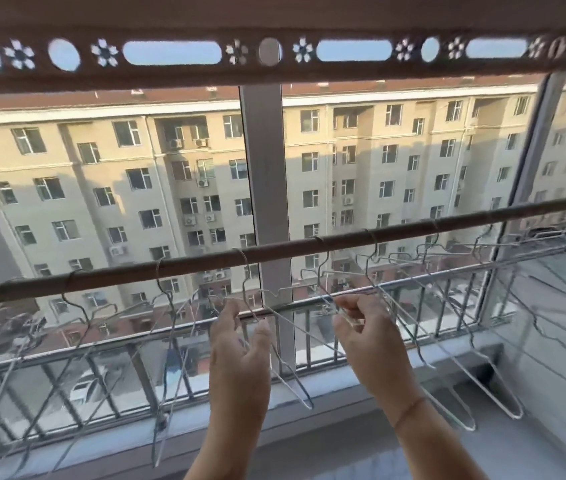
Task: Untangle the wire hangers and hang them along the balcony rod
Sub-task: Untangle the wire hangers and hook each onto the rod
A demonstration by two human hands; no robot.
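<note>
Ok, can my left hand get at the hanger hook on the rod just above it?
Probably yes. The left hand sits just under that hook on the rod, with only thin hanger wire between, and the right hand pinches a neighbouring hanger off to the side.

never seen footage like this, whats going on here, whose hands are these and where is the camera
The one picture comes from a camera worn on a person's head, looking forward and down, so the two bare hands are their own. A brown rod crosses a balcony window, with wire hangers hooked along it. The right hand pinches one hanger's wire. The left hand is at another's; whether it grips is unclear. Outside: a railing and an apartment block.
</note>
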